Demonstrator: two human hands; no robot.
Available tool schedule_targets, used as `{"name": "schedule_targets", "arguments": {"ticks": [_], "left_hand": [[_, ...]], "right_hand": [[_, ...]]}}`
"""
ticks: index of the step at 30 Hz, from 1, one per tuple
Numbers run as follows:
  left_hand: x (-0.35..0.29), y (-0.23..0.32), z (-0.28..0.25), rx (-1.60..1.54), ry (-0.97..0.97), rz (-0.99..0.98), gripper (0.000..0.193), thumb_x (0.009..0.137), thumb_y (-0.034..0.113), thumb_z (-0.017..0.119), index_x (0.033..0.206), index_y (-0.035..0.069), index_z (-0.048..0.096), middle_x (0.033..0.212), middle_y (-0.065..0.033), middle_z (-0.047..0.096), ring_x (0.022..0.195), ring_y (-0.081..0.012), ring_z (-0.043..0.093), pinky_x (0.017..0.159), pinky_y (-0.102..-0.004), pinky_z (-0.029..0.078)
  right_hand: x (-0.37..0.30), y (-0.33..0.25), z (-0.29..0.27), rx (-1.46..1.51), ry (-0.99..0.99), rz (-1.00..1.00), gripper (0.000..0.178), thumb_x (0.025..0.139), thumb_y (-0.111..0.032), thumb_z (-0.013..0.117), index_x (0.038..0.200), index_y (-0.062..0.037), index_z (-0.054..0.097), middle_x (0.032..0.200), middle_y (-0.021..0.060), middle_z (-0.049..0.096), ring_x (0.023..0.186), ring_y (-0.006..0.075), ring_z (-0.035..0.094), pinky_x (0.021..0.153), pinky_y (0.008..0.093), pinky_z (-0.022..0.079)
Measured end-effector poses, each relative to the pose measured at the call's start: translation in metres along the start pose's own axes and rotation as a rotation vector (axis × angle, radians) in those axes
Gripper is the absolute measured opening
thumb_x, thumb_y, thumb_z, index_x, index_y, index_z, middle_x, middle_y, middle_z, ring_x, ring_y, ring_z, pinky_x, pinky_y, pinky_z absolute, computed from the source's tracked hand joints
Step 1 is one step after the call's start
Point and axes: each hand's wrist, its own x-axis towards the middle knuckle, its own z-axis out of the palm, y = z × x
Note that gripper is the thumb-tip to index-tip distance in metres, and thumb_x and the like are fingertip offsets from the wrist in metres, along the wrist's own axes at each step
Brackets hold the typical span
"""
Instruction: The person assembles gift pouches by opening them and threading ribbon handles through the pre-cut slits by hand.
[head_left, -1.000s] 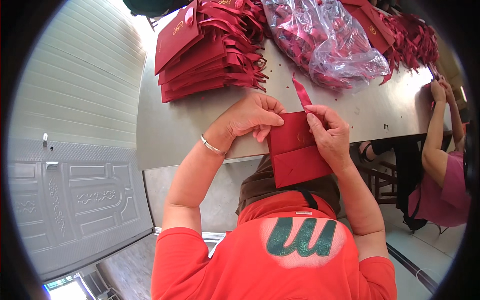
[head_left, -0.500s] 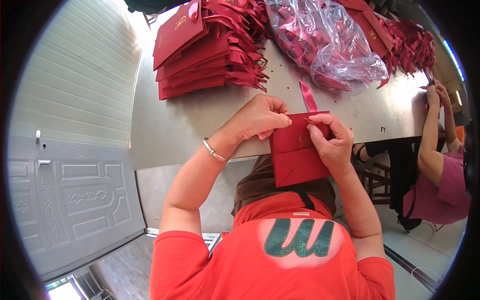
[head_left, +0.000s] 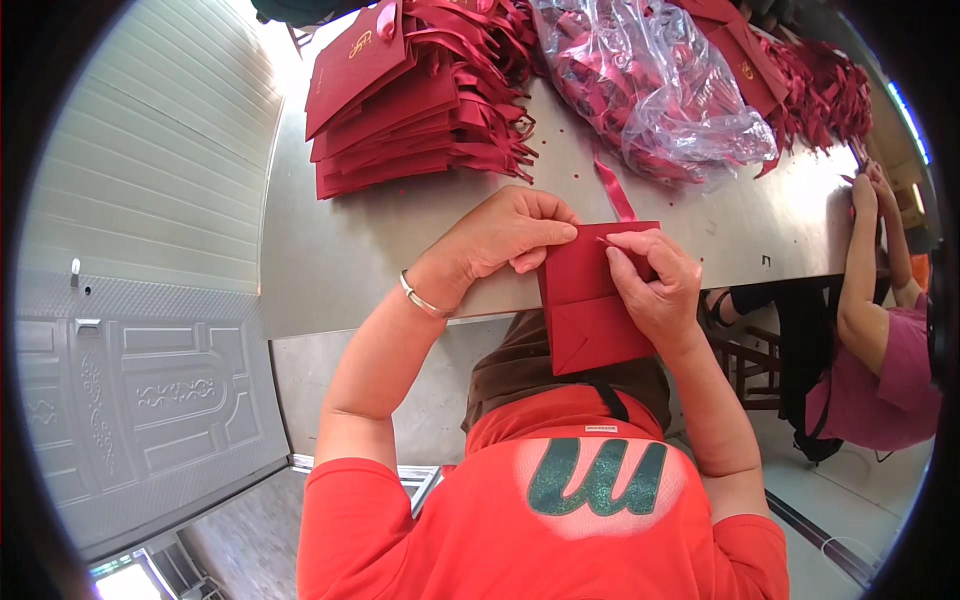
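Observation:
A small dark red paper gift bag [head_left: 590, 335] hangs over the near edge of the table, its folded bottom toward me. My left hand [head_left: 512, 235] pinches its upper left corner between thumb and fingers. Over the bag's upper right, my right hand [head_left: 658, 280] is closed in a pinch, a thin red ribbon end [head_left: 602, 240] poking out at the fingertips. A pink-red ribbon [head_left: 614, 190] runs from behind the bag's top edge onto the table. How the ribbon passes through the bag is hidden.
On the metal table [head_left: 400, 260] a stack of red gift bags [head_left: 385, 115] with ribbons stands at the far left. A clear plastic bag [head_left: 650, 90] full of red ribbons lies beyond my hands. More ribboned bags [head_left: 820, 90] lie far right, near another person's arms [head_left: 865, 260].
My right hand has shifted slightly left and down over the bag, and the thin ribbon end now shows at its fingertips. My left hand keeps the corner; the bag has barely moved.

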Motion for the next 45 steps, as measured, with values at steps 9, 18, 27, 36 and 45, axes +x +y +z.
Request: {"name": "schedule_targets", "arguments": {"ticks": [9,18,27,36,45], "left_hand": [[0.003,-0.001,-0.013,-0.139,-0.201,-0.06,0.015,0.094,0.006,0.062,0.106,-0.003,0.065,0.085,0.0005,0.061,0.052,-0.0007,0.039,0.042,-0.0162,0.03],[0.002,0.002,-0.011,-0.15,-0.222,-0.084,0.011,0.093,0.008,0.062,0.101,0.0,0.064,0.077,0.0025,0.056,0.05,-0.0023,0.04,0.042,-0.0176,0.03],[0.0,0.002,-0.006,-0.06,-0.056,-0.044,0.013,0.092,0.011,0.064,0.097,-0.001,0.065,0.072,0.0001,0.06,0.043,-0.0047,0.046,0.039,-0.0192,0.031],[-0.006,0.004,0.004,0.085,-0.001,0.047,0.014,0.091,0.012,0.064,0.095,-0.001,0.066,0.07,-0.0013,0.062,0.044,-0.0054,0.051,0.039,-0.019,0.034],[-0.013,0.011,0.013,0.247,0.041,0.125,0.013,0.09,0.007,0.06,0.091,-0.003,0.068,0.067,-0.0012,0.062,0.044,-0.0058,0.053,0.04,-0.0203,0.037]], "right_hand": [[0.0,0.004,0.006,0.116,0.0,0.014,0.014,0.079,0.007,0.069,0.09,-0.0012,0.068,0.078,0.0066,0.066,0.07,0.0135,0.061,0.063,0.0249,0.047],[0.001,0.003,0.007,0.112,0.016,-0.01,0.015,0.077,0.009,0.069,0.089,-0.0004,0.069,0.078,0.0073,0.066,0.067,0.0144,0.061,0.061,0.025,0.047],[0.007,-0.013,0.0,-0.056,-0.024,-0.036,0.01,0.075,0.004,0.072,0.081,-0.0019,0.068,0.067,0.0058,0.063,0.055,0.013,0.057,0.051,0.025,0.043],[0.018,-0.027,-0.001,-0.228,-0.131,0.035,0.007,0.074,-0.004,0.071,0.074,-0.0028,0.064,0.065,0.0083,0.064,0.053,0.0179,0.059,0.05,0.0285,0.046],[0.039,-0.047,0.002,-0.51,-0.346,0.17,0.012,0.073,-0.012,0.065,0.07,-0.0007,0.064,0.068,0.0178,0.064,0.063,0.0348,0.064,0.062,0.0425,0.053]]}}
